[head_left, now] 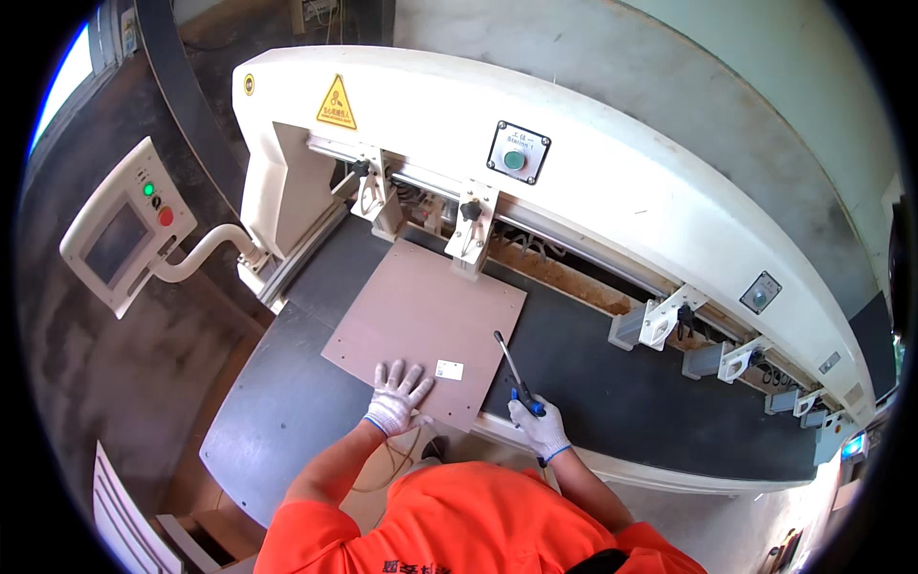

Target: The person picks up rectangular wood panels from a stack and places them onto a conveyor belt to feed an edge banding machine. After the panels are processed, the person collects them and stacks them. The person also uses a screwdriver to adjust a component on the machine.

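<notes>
A flat pinkish-brown panel (421, 316) with small holes near its edges lies on the dark machine table, its far edge by the white clamps. A small white label (448, 370) sticks to its near part. My left hand (396, 400), in a white knit glove, rests on the panel's near edge with fingers spread. My right hand (540, 424), gloved alike, is closed round the blue-and-black handle of an air blow gun (521, 387). The gun's thin metal nozzle points up and away, just right of the panel's right edge.
The long white machine (593, 143) curves across the far side, with a green button (514, 160) on its front. White clamp brackets (471, 230) line the table's far edge. A control panel (129, 228) stands on an arm at left. The dark table (660, 411) stretches right.
</notes>
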`<state>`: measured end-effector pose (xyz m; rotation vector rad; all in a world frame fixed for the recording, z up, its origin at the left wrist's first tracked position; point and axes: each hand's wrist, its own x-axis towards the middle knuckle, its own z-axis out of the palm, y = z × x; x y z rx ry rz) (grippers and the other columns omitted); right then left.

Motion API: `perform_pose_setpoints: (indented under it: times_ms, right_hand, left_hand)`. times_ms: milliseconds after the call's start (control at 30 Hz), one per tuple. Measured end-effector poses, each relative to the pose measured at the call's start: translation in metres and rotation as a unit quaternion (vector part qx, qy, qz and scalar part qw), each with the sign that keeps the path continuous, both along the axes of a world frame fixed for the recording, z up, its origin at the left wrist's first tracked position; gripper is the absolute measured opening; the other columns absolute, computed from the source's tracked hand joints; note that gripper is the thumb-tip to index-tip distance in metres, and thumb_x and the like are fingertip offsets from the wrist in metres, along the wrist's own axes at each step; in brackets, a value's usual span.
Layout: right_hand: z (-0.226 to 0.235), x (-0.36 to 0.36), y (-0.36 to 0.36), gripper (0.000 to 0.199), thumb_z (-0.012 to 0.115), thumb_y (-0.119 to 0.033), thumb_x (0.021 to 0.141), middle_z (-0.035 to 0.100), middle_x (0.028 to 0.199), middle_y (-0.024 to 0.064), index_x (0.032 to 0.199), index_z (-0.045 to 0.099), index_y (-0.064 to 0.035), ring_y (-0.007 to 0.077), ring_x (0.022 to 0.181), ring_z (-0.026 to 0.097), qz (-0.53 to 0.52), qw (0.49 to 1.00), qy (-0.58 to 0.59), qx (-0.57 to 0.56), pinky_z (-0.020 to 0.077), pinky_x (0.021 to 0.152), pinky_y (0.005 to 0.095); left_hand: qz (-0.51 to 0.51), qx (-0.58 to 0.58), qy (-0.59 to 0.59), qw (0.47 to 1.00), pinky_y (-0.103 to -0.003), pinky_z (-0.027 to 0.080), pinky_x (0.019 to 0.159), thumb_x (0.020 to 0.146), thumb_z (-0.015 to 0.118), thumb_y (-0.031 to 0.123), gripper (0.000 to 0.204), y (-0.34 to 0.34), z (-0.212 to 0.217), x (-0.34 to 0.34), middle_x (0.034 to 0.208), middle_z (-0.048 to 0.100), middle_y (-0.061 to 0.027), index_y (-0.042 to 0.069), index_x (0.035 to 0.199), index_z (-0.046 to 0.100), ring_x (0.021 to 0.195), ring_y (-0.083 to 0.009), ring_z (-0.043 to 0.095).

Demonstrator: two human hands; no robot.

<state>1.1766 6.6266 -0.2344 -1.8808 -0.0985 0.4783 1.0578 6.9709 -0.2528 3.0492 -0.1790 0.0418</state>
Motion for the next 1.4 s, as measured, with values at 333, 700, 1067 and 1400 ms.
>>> perform_pose_setpoints:
  times_ms: [333, 700, 1067, 1400]
  right_hand:
    - [0.176, 0.028, 0.052, 0.036, 0.077, -0.031, 0.1, 0.07, 0.082, 0.0049, 0.124, 0.07, -0.0057, 0.0119, 0.076, 0.068, 0.023, 0.977, -0.213, -0.003, 0.0555, 0.072, 0.0314]
    - [0.291, 0.09, 0.115, 0.039, 0.065, -0.045, 0.103, 0.074, 0.085, 0.0202, 0.113, 0.066, -0.0082, 0.0416, 0.076, 0.074, -0.029, 0.845, -0.424, -0.324, 0.0593, 0.068, 0.0506]
    - [0.153, -0.004, 0.035, 0.043, 0.069, -0.052, 0.099, 0.072, 0.078, 0.0185, 0.094, 0.065, -0.0095, 0.0403, 0.076, 0.073, 0.23, 0.893, -0.217, -0.32, 0.0572, 0.07, 0.0517]
    - [-0.03, -0.156, -0.274, 0.03, 0.072, -0.036, 0.102, 0.052, 0.057, -0.0002, 0.086, 0.062, -0.0124, 0.0163, 0.042, 0.051, -0.571, 0.803, 0.159, 0.059, 0.043, 0.041, 0.0344]
  left_hand:
    - [0.021, -0.017, -0.006, 1.0, -0.079, 0.014, 0.122, 0.082, 0.072, 0.072, 0.097, 0.07, 0.005, 0.058, 0.17, 0.039, -0.0176, 0.021, 0.161, 0.05, 0.155, -0.0544, 0.031]
    - [0.006, -0.006, 0.018, 1.0, -0.077, 0.009, 0.125, 0.082, 0.073, 0.075, 0.101, 0.089, 0.009, 0.068, 0.173, 0.036, -0.0155, 0.025, 0.165, 0.045, 0.159, -0.0517, 0.025]
    - [0.014, -0.016, 0.016, 1.0, -0.077, 0.009, 0.124, 0.078, 0.077, 0.073, 0.105, 0.088, 0.004, 0.07, 0.172, 0.037, -0.0183, 0.022, 0.165, 0.046, 0.158, -0.0537, 0.025]
    - [0.057, 0.008, 0.05, 0.997, -0.073, 0.005, 0.127, 0.075, 0.071, 0.083, 0.12, 0.067, 0.011, 0.071, 0.174, 0.031, -0.0204, 0.011, 0.166, 0.041, 0.161, -0.0521, 0.019]
